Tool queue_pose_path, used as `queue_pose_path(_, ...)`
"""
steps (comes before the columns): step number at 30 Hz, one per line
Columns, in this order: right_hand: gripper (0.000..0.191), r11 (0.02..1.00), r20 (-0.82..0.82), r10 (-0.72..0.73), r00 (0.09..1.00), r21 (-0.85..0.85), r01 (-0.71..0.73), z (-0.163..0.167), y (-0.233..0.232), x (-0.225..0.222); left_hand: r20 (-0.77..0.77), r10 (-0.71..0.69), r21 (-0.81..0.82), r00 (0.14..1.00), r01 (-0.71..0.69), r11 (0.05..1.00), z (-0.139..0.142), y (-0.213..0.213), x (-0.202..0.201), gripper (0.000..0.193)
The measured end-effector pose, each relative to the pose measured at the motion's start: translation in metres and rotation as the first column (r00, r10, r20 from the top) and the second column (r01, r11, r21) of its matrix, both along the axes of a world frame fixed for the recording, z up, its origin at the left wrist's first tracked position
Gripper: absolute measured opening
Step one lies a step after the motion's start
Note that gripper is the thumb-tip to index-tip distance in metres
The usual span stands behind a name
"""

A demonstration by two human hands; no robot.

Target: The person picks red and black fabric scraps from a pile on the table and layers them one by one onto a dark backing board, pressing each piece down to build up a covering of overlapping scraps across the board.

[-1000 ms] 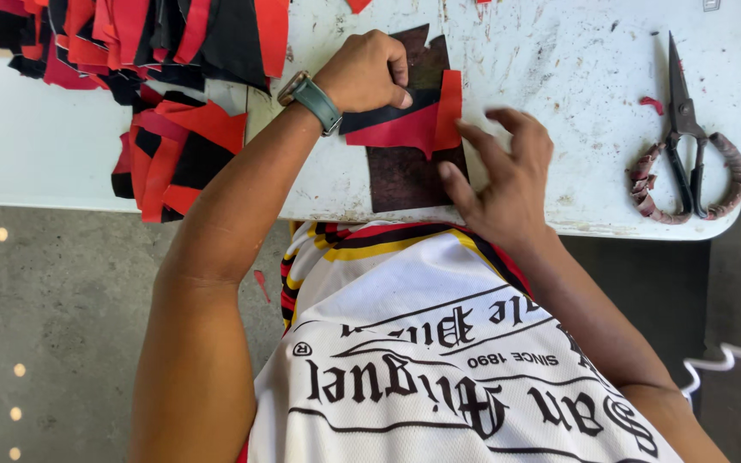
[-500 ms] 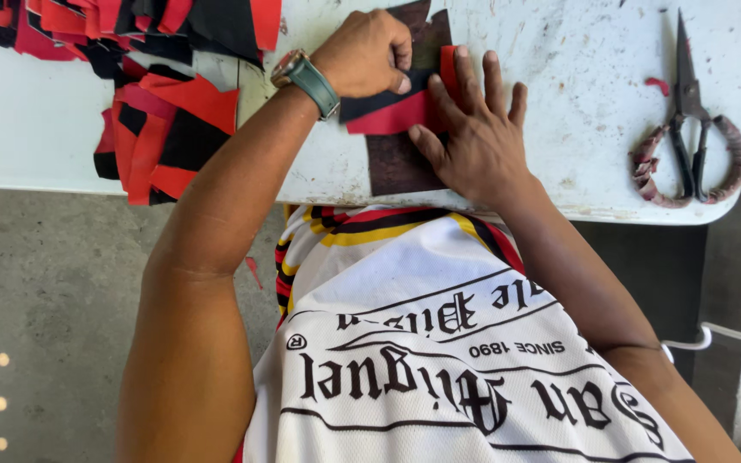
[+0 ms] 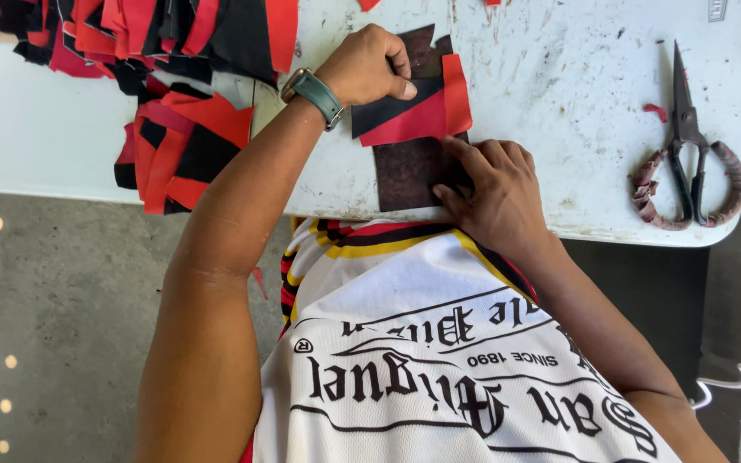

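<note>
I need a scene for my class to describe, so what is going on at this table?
A person at a worn white table handles cut fabric. The left hand pins a red and black fabric piece over a dark brown template, which the right hand presses at its edge. A pile of red and black fabric pieces lies to the left; scissors with wrapped handles rest untouched to the right.

— How do the arms lie?

— Both reach forward, bare and bent at the elbow, the left forearm slanting up and to the right.

— And the left hand (image 3: 369,67)?

— Curled into a loose fist, knuckles up, thumb pointing right and pressed down.

— The right hand (image 3: 492,193)?

— Palm down, fingers (image 3: 465,154) bunched and bent, tips pressing down, wrist angled back toward the body.
</note>
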State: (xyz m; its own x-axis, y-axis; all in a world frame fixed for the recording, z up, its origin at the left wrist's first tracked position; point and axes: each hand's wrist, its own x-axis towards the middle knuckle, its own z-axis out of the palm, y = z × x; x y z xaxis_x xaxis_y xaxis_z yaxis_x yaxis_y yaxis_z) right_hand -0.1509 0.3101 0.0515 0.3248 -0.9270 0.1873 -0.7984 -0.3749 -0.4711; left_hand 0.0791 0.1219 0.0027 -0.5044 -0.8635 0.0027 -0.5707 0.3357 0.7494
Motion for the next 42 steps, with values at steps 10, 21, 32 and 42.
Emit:
queue_pose_path(10,0.055,0.99,-0.273,-0.04,0.961,-0.144,0.0,0.002,-0.011,0.018,0.551,-0.032,-0.201,0.834,0.17,0.965,0.02,-0.025,0.037,0.054)
queue_pose_path(21,0.048,0.964,-0.202,-0.027,0.979,-0.263,-0.028,-0.008,0.017,0.016,0.369,0.073,-0.352,0.927,0.067,0.934,0.01,-0.003,0.041,0.051)
queue_pose_path(32,0.05,0.966,-0.189,-0.052,0.981,-0.259,0.001,-0.012,0.007,0.015,-0.177,0.267,-0.248,0.947,-0.305,0.919,0.043,0.07,0.036,0.03)
queue_pose_path(42,0.045,0.973,-0.067,-0.022,0.998,-0.232,0.006,-0.014,-0.015,0.011,-0.622,0.296,-0.144,0.725,-0.477,0.867,0.063,0.152,0.129,0.046)
